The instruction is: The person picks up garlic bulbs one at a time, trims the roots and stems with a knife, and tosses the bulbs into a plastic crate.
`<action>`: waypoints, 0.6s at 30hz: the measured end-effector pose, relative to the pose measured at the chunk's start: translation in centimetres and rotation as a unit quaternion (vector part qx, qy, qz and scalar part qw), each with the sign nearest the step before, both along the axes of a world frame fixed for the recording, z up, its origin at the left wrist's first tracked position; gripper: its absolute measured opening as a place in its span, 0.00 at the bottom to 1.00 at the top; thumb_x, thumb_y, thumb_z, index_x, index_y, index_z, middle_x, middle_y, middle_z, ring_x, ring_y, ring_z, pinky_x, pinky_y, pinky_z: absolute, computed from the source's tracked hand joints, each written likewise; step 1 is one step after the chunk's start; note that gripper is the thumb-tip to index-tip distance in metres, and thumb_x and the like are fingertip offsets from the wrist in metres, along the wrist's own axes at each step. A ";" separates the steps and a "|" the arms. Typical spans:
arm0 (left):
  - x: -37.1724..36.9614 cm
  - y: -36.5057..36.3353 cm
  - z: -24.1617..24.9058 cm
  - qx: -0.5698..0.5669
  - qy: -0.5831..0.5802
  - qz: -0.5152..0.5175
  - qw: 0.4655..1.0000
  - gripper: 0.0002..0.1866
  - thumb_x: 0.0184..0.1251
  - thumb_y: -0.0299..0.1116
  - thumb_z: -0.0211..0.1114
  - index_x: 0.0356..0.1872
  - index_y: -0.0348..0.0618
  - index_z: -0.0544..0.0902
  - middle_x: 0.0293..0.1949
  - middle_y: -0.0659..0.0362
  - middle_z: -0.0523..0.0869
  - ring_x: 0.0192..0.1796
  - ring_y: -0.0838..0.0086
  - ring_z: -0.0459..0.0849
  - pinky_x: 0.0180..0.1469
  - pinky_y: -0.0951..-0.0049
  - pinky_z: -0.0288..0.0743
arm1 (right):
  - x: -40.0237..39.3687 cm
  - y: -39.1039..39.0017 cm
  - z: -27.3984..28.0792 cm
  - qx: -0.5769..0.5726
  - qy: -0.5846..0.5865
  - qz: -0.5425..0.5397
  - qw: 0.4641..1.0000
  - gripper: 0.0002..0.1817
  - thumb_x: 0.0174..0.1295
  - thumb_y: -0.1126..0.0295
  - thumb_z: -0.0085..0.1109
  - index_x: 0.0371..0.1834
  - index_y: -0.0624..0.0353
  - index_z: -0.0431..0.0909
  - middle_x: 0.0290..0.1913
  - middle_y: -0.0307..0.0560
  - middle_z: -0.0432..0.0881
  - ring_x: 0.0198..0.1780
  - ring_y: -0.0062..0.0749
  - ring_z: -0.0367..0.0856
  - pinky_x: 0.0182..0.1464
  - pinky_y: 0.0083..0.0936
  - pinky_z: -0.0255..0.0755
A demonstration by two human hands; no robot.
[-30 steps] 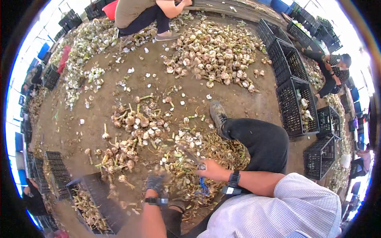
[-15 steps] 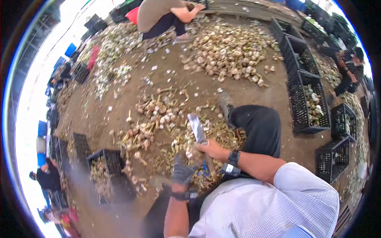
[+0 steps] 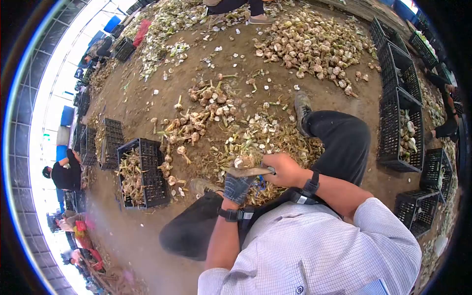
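My right hand (image 3: 284,169) is closed around a knife (image 3: 250,171), whose brownish length lies crosswise in front of me, over my left hand. My left hand (image 3: 238,188), in a grey glove, is closed just under the knife. A whitish garlic bulb (image 3: 244,161) shows at its fingertips, right against the knife; the fingers round it are partly hidden. Below both hands lies a heap of cut garlic stalks and peelings (image 3: 265,194) between my legs. Ahead and to the left is a loose pile of untrimmed garlic (image 3: 194,123).
A black crate (image 3: 162,169) of stalks stands at my left. Several black crates (image 3: 386,132) line the right, one holding garlic bulbs. A large garlic heap (image 3: 314,46) lies ahead, with a crouching person (image 3: 236,6) beyond it. More people (image 3: 66,172) are at the far left.
The knife has swung from pointing forward to lying crosswise at the garlic bulb. My hands have come closer together. The view has shifted, showing more of the left side.
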State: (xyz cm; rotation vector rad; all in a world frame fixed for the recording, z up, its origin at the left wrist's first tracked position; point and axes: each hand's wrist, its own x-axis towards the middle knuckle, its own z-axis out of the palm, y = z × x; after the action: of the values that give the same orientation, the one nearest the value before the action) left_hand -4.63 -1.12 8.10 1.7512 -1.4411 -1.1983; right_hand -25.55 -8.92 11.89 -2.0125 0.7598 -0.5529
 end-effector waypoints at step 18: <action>0.9 0.6 -0.9 -0.140 -0.116 -0.065 0.981 0.18 0.59 0.38 0.70 0.48 0.42 0.83 0.44 0.54 0.87 0.46 0.59 0.84 0.51 0.59 0.76 | 1.3 0.2 -2.9 -0.071 0.071 -0.020 0.995 0.15 0.45 0.69 0.67 0.32 0.61 0.72 0.32 0.55 0.75 0.37 0.55 0.77 0.39 0.44 0.72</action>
State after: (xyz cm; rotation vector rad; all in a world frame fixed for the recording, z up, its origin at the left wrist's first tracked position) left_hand -3.77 -0.51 7.24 1.6620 -1.7870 -0.8235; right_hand -24.26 -8.71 8.95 -2.1902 0.8689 -0.5030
